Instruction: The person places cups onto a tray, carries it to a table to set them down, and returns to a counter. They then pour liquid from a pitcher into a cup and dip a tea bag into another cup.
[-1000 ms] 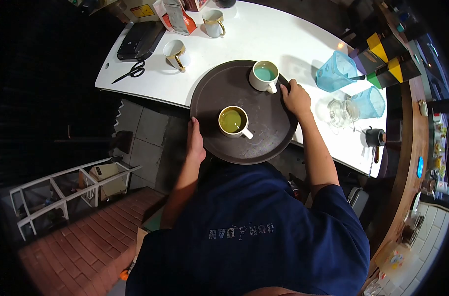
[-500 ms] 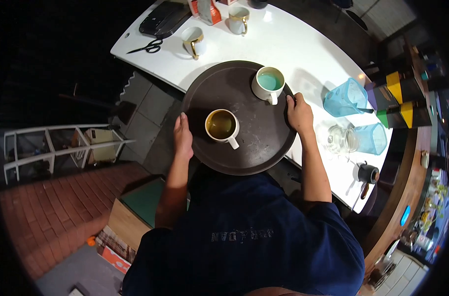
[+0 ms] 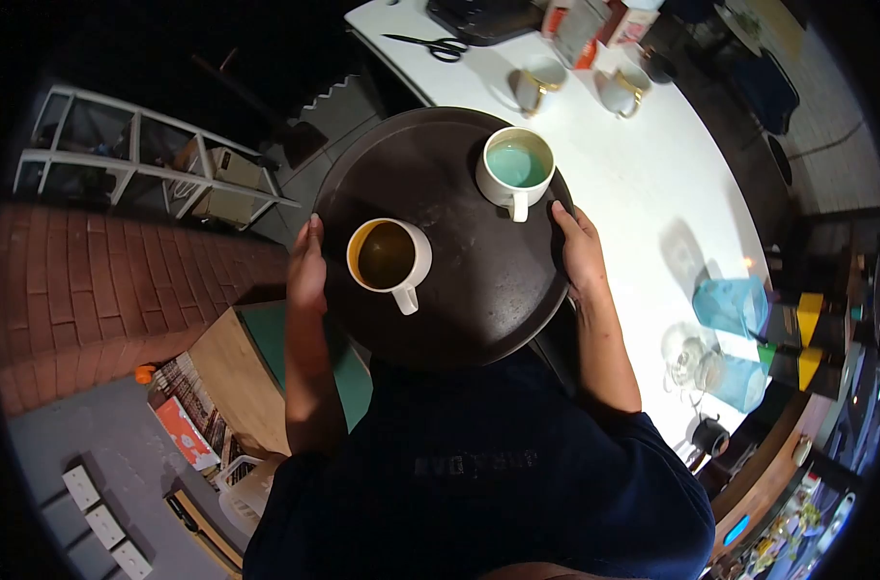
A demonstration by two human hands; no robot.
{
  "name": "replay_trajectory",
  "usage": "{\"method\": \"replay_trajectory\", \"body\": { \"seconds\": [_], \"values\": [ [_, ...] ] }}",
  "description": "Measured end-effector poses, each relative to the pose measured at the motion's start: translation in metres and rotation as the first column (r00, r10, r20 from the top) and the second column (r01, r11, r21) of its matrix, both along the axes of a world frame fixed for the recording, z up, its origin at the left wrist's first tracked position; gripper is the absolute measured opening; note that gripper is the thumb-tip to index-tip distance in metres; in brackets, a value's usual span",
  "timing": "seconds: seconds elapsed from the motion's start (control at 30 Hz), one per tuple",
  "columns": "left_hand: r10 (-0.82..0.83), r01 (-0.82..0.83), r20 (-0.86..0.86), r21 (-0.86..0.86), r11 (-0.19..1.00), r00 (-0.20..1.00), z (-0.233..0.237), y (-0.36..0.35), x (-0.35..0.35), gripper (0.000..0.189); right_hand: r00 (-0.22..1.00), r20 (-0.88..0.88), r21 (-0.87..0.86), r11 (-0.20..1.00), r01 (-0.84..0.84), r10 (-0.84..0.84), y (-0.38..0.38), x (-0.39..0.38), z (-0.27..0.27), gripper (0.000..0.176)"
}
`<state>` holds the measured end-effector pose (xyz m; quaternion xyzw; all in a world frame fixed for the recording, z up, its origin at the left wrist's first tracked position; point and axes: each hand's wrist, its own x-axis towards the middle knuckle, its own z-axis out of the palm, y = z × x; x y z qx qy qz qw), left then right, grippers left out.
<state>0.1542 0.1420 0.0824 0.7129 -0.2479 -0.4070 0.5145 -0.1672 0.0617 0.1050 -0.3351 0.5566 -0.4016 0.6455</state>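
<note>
Tray (image 3: 459,309): swung left w/ body & view since prev. frame; more white counter (image 3: 643,174) now seen on its R side, more brick wall (image 3: 121,300) on its L.
L hand (image 3: 307,266): closed on tray's L rim; fingers underneath hidden.
R hand (image 3: 580,253): closed on R rim, thumb laid at the edge, next to counter side.
Tray pos.: held directly btwn both grips, in front of torso; counter's near edge passes behind it in view; height above counter can't be told.
Axis: round, so no long axis; grips set at approx. opposite sides, neither clearly nearer.
Dark-drink cup (image 3: 386,256): stood upright on tray's L half, nearer L grip, not touched; handle aimed at body & slightly R.
Green-drink cup (image 3: 517,172): stood at far R rim, just beside R thumb, apparently not touched; handle aimed at body.
Load: split diagonally, far R vs. mid L.
</note>
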Motion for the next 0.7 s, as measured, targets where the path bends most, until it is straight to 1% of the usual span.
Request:
{"method": "replay_trajectory", "body": {
  "seconds": [0.03, 0.17, 0.23, 0.3, 0.37, 0.43, 0.47, 0.5, 0.57, 0.6, 0.67, 0.7],
  "values": [
    [0.015, -0.015, 0.009, 0.008, 1.000, 1.000, 0.004, 0.000, 0.016, 0.056, 0.999, 0.054, 0.002, 1.000, -0.008, 0.008, -0.004, 0.017, 0.002, 0.038],
    [0.057, -0.058, 0.038, 0.031, 0.998, 0.998, 0.017, -0.006, 0.084, 0.056, 0.995, 0.090, 0.018, 0.999, -0.035, 0.033, -0.017, 0.091, 0.014, 0.040],
    [0.077, -0.080, 0.049, 0.048, 0.996, 0.996, 0.024, -0.011, 0.120, 0.057, 0.987, 0.157, 0.032, 0.999, -0.041, 0.035, -0.026, 0.128, 0.017, 0.039],
    [0.098, -0.101, 0.047, 0.056, 0.993, 0.994, 0.028, -0.016, 0.155, 0.057, 0.984, 0.170, 0.030, 0.998, -0.059, 0.054, -0.034, 0.165, 0.023, 0.039],
    [0.067, -0.066, 0.013, -0.069, 0.995, 0.998, 0.030, -0.023, 0.189, 0.056, 0.980, 0.183, 0.025, 0.996, -0.081, 0.075, -0.045, 0.202, 0.028, 0.038],
    [0.079, -0.078, 0.001, -0.083, 0.993, 0.997, 0.023, -0.032, 0.226, 0.056, 0.975, 0.218, 0.038, 0.998, -0.051, 0.042, -0.055, 0.235, 0.031, 0.038],
    [0.079, -0.079, -0.011, -0.092, 0.993, 0.997, 0.021, -0.036, 0.242, 0.055, 0.971, 0.229, 0.030, 0.996, -0.083, 0.074, -0.063, 0.247, 0.028, 0.037],
    [0.079, -0.080, -0.011, -0.090, 0.993, 0.997, 0.030, -0.043, 0.248, 0.055, 0.971, 0.229, 0.032, 0.996, -0.083, 0.074, -0.070, 0.259, 0.026, 0.037],
    [0.121, -0.134, -0.119, -0.105, 0.985, 0.985, 0.057, -0.060, 0.254, 0.053, 0.968, 0.231, 0.009, 0.995, -0.104, 0.099, -0.087, 0.282, 0.024, 0.037],
    [0.119, -0.132, -0.118, -0.106, 0.986, 0.986, 0.052, -0.068, 0.268, 0.053, 0.968, 0.232, 0.007, 0.995, -0.102, 0.098, -0.096, 0.292, 0.021, 0.037],
    [0.019, -0.078, -0.263, -0.218, 0.973, 0.965, 0.035, -0.086, 0.298, 0.051, 0.939, 0.327, 0.004, 0.994, -0.110, 0.103, -0.118, 0.311, 0.015, 0.040],
    [0.018, -0.078, -0.262, -0.221, 0.972, 0.965, 0.033, -0.098, 0.308, 0.051, 0.939, 0.328, 0.001, 0.994, -0.111, 0.104, -0.130, 0.322, 0.018, 0.040]
  ]
}}
